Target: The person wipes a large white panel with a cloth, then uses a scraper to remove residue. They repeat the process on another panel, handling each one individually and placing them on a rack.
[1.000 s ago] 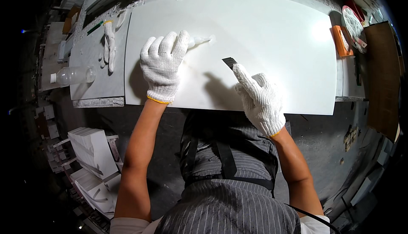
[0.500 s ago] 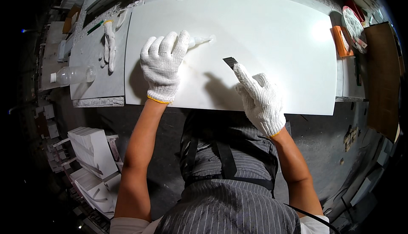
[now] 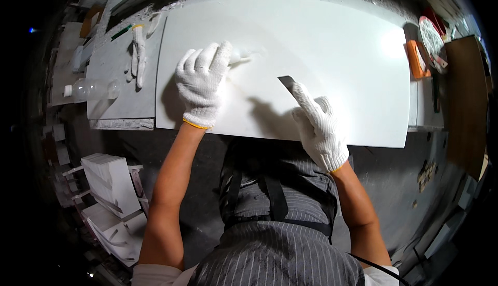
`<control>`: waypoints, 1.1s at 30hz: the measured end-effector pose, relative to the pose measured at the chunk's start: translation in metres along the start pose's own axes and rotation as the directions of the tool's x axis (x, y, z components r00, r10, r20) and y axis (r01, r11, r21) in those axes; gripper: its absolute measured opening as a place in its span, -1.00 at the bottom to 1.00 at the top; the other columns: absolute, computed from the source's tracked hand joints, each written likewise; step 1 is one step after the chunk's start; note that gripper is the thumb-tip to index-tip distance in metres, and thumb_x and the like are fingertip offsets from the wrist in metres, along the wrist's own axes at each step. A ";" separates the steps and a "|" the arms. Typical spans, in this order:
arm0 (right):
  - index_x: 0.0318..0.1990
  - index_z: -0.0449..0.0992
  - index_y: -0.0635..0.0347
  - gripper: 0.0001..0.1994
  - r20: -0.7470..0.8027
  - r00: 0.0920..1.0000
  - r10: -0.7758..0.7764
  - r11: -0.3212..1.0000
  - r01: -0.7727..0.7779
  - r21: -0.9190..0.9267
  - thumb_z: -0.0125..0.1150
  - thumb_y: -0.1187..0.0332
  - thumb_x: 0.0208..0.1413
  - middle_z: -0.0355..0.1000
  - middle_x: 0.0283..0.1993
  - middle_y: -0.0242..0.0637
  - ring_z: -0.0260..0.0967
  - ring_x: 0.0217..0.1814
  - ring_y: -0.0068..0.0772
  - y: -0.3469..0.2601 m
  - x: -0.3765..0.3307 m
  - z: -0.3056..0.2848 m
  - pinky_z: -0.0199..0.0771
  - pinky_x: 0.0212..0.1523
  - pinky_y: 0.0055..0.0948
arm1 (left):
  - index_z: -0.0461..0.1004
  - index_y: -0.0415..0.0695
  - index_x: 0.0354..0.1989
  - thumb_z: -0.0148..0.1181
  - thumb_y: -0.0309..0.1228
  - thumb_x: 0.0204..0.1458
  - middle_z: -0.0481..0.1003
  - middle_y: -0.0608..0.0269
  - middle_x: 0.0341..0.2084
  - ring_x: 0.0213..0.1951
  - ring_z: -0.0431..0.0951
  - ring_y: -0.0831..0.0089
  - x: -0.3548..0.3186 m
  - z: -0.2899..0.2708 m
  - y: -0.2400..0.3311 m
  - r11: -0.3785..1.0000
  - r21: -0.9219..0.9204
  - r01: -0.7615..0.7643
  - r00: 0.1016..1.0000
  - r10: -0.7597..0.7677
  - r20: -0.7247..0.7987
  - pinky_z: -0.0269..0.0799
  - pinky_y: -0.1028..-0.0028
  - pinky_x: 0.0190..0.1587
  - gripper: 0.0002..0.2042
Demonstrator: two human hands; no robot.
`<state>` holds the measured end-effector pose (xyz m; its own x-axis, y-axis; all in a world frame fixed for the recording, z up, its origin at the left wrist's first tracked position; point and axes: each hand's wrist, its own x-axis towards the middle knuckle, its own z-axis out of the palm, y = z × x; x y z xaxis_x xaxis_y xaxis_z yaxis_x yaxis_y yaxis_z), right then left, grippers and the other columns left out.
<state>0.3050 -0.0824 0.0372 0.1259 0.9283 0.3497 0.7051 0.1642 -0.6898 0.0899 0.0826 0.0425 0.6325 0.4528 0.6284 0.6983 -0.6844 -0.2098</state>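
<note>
White panel (image 3: 321, 52) lies flat on the surface. Left hand (image 3: 201, 81) rests on it, grip spread flat. Right hand (image 3: 317, 127) grip is clamped on a dark scraper blade (image 3: 286, 82) touching the panel's middle.

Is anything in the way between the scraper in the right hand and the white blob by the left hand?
Nothing visible. The right hand holds a small dark flat scraper blade on the large white glossy slab. Between it and the small white lump beside the left hand lies only bare slab.
</note>
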 end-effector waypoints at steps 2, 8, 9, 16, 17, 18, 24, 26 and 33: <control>0.25 0.38 0.08 -0.43 -0.006 0.999 0.038 0.996 -0.037 0.077 0.28 0.52 0.00 0.38 -0.44 -0.29 0.30 -0.46 -0.32 0.001 0.002 -0.002 0.35 -0.42 -0.35 | 0.50 0.04 -0.01 0.39 -0.38 -0.21 0.49 0.34 -0.14 -0.18 0.50 0.33 0.000 0.001 0.003 0.997 -0.012 0.070 0.997 -0.070 -0.014 0.43 0.29 -0.06 -0.53; 0.24 0.37 0.24 -0.48 0.080 0.974 0.213 0.940 -0.226 0.256 0.23 0.56 0.07 0.49 -0.25 -0.16 0.33 -0.29 -0.31 0.004 0.021 -0.017 0.39 -0.23 -0.37 | 0.44 -0.07 0.06 0.37 -0.41 -0.04 0.56 0.23 -0.12 -0.14 0.56 0.31 -0.012 0.001 0.000 0.828 -0.399 0.394 0.892 -0.449 -0.051 0.46 0.38 -0.08 -0.56; 0.23 0.39 0.24 -0.51 0.125 0.944 0.305 0.884 -0.329 0.332 0.23 0.54 0.09 0.48 -0.23 -0.17 0.34 -0.26 -0.34 0.007 0.027 -0.022 0.39 -0.22 -0.39 | 0.43 -0.10 0.07 0.35 -0.40 -0.01 0.56 0.22 -0.12 -0.13 0.55 0.35 -0.013 0.004 0.000 0.661 -0.568 0.490 0.817 -0.575 0.036 0.46 0.40 -0.08 -0.57; 0.21 0.42 0.15 -0.55 0.132 0.941 0.313 0.924 -0.334 0.189 0.25 0.41 0.14 0.46 -0.23 -0.18 0.37 -0.27 -0.35 0.035 0.074 -0.023 0.43 -0.17 -0.42 | 0.34 -0.27 0.08 0.28 -0.45 0.08 0.46 0.23 -0.15 -0.11 0.46 0.48 -0.002 -0.004 -0.013 0.197 -0.692 0.694 0.508 -0.815 0.278 0.38 0.49 -0.01 -0.60; 0.21 0.42 0.14 -0.55 0.144 0.955 0.259 0.943 -0.282 0.175 0.25 0.40 0.14 0.47 -0.23 -0.16 0.39 -0.28 -0.32 0.038 0.085 -0.021 0.43 -0.17 -0.41 | 0.34 -0.28 0.09 0.27 -0.45 0.08 0.45 0.22 -0.13 -0.10 0.45 0.47 0.000 -0.003 -0.016 0.223 -0.674 0.704 0.498 -0.831 0.246 0.37 0.48 0.00 -0.59; 0.20 0.43 0.13 -0.56 0.156 0.966 0.205 0.960 -0.229 0.162 0.24 0.40 0.14 0.47 -0.22 -0.15 0.40 -0.28 -0.29 0.041 0.096 -0.018 0.44 -0.17 -0.39 | 0.33 -0.28 0.10 0.27 -0.45 0.08 0.44 0.21 -0.11 -0.09 0.44 0.47 0.002 -0.001 -0.021 0.247 -0.654 0.715 0.488 -0.846 0.214 0.37 0.47 0.01 -0.58; 0.18 0.46 -0.01 -0.60 0.270 0.963 0.007 1.000 -0.014 0.022 0.20 0.29 0.16 0.48 -0.26 -0.13 0.46 -0.32 -0.12 0.041 0.164 0.006 0.46 -0.25 -0.30 | 0.35 -0.30 0.04 0.26 -0.49 0.07 0.44 0.15 -0.15 -0.13 0.43 0.43 0.017 0.021 -0.051 0.171 -0.681 0.712 0.427 -0.876 0.226 0.38 0.42 -0.02 -0.62; 0.16 0.48 -0.05 -0.61 0.335 0.942 0.000 1.000 0.009 -0.026 0.19 0.25 0.16 0.48 -0.29 -0.16 0.47 -0.33 -0.11 0.031 0.184 0.014 0.46 -0.29 -0.28 | 0.35 -0.31 0.04 0.26 -0.49 0.07 0.43 0.16 -0.15 -0.13 0.42 0.44 0.022 0.024 -0.056 0.102 -0.696 0.711 0.386 -0.884 0.265 0.38 0.43 -0.02 -0.62; 0.12 0.50 -0.10 -0.63 0.382 0.915 -0.127 0.970 0.195 -0.143 0.21 0.20 0.13 0.43 -0.37 -0.18 0.46 -0.41 -0.11 0.034 0.213 0.051 0.44 -0.42 -0.20 | 0.35 -0.32 0.02 0.26 -0.51 0.07 0.43 0.17 -0.15 -0.14 0.42 0.48 0.022 0.029 -0.052 0.099 -0.676 0.731 0.328 -0.919 0.220 0.37 0.46 -0.03 -0.64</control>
<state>0.3208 0.1377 0.0559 -0.2413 0.9563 0.1653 0.8087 0.2923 -0.5105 0.0768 0.1450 0.0452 -0.3605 0.9028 0.2345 0.3051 -0.1234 0.9443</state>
